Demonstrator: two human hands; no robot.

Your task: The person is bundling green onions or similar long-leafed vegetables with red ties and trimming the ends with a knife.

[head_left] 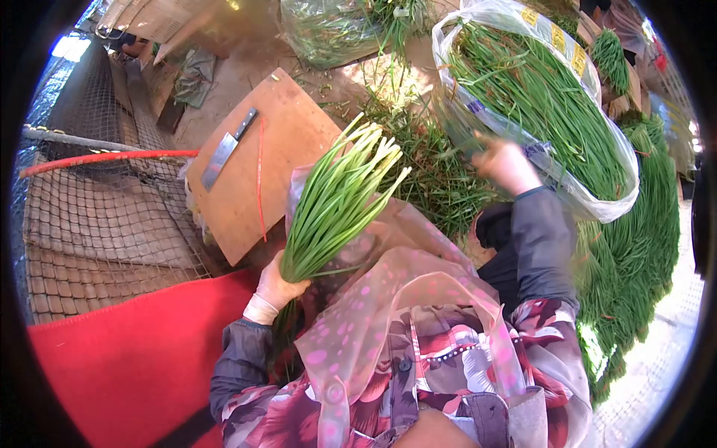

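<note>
My left hand (278,287) grips a bunch of green chives (336,201) by its lower part, holding it upright with the pale cut ends pointing up and to the right. My right hand (506,164) is blurred and reaches out to the edge of a large clear plastic bag of chives (538,89) at the upper right; I cannot tell whether its fingers hold any stalks. A pink dotted plastic apron (388,306) covers my lap.
A wooden cutting board (276,142) with a cleaver (228,148) and a red rubber band lies to the left. Loose chive trimmings (426,160) cover the ground ahead. Piled chives (635,246) lie right. Wire mesh (104,216) and red cloth (134,351) are left.
</note>
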